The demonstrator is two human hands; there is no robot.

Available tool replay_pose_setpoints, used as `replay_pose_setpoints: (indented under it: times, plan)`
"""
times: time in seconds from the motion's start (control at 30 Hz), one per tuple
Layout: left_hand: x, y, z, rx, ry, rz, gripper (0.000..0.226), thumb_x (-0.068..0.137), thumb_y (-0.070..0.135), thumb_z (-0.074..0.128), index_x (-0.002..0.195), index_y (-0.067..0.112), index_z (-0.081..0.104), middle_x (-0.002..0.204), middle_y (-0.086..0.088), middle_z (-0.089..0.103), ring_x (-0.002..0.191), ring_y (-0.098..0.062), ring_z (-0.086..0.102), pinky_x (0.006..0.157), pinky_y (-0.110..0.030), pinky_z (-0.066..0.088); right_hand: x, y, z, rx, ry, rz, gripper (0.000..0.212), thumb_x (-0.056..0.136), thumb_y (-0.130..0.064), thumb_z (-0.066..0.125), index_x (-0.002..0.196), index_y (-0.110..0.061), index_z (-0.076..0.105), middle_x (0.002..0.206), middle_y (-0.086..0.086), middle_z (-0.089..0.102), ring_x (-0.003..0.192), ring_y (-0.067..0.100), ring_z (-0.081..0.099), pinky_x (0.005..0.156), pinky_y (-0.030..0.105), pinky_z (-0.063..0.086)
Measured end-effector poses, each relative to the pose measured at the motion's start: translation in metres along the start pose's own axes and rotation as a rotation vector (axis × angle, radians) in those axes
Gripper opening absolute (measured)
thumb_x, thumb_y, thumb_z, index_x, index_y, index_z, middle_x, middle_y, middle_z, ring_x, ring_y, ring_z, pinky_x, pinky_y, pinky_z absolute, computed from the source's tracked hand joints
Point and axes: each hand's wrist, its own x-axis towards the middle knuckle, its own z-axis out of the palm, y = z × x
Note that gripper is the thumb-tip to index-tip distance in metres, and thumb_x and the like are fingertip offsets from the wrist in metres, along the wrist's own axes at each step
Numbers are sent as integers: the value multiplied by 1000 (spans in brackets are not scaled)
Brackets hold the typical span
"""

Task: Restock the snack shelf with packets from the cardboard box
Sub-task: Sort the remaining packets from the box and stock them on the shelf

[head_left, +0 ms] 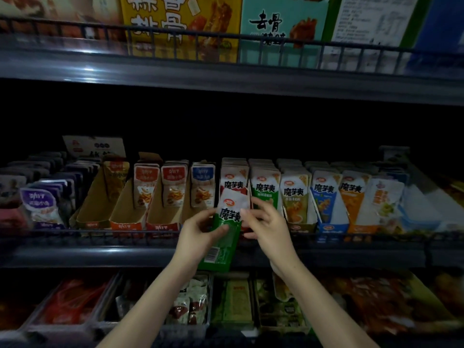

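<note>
My left hand grips a green cardboard box of snack packets, held in front of the middle shelf rail. A white-and-green packet sticks up out of the box top. My right hand pinches that packet's right edge with curled fingers. Right behind it on the shelf stand rows of similar packets: a red-and-white row and a green row.
Left of the hands stand brown display cartons with orange and blue packets, and purple packets at far left. Blue and orange rows fill the right. Large boxes sit on the upper shelf; bins of snacks lie below.
</note>
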Motion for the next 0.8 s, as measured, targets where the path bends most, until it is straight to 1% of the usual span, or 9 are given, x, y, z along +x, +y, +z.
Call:
replay_pose_setpoints:
  times: [0.07,0.1,0.2,0.33,0.47,0.57,0.67,0.73,0.8]
  plan:
    - [-9,2,12,62,-88,29,40,79,9,75,99,41,63,96,23,65,93,9,61,80,-13,49,-8,-4,-6,93,-35,82,45,83,-35,67,123,-36,46,105,-3,69,93,4,67,71,26,57]
    - [-12,1,18,114,-142,41,41,79,12,76,103,43,63,98,23,66,94,13,60,81,-11,48,-11,-5,-10,129,-52,110,37,84,-33,67,117,-35,51,105,-5,69,92,3,67,70,26,57]
    - [-21,-1,31,215,-276,52,48,77,19,78,117,40,62,116,16,64,107,3,58,92,-18,47,-17,-11,-18,186,-30,171,9,92,-25,59,100,-24,64,98,-3,71,88,7,69,68,29,58]
    - [-24,-1,41,210,-222,37,49,78,22,77,122,35,59,122,13,58,112,-2,54,94,-25,47,-14,-11,-36,201,75,265,23,101,-19,43,100,-8,63,97,12,71,88,23,69,75,42,58]
    - [-19,1,45,191,-135,-12,53,78,21,77,125,26,54,111,10,64,101,-7,61,88,-30,51,-10,-16,-54,295,59,262,20,101,-13,42,97,-13,62,96,7,71,90,23,67,79,46,55]
    - [-14,1,51,236,-148,9,39,79,14,76,115,20,62,98,7,68,91,-7,65,79,-24,54,-7,-19,-64,146,29,179,12,97,-10,51,104,-15,59,98,8,70,88,19,67,72,36,56]
    - [-10,1,51,347,-114,64,34,80,19,75,111,26,62,98,11,66,91,-4,62,73,-19,51,1,-25,-73,-159,22,20,19,89,-7,63,102,-19,57,97,5,67,85,17,65,64,22,53]
    - [-3,-1,45,440,-60,127,34,82,22,73,113,27,61,103,10,64,95,-8,61,78,-24,52,11,-31,-81,-263,95,-112,21,88,-8,64,103,-21,58,97,-1,64,85,16,62,67,24,52]
    - [6,-4,35,610,96,200,37,85,27,70,120,23,60,114,5,62,102,-14,60,83,-29,50,26,-38,-90,-281,195,-266,18,90,-9,63,100,-22,56,94,-6,62,84,12,60,68,25,50]
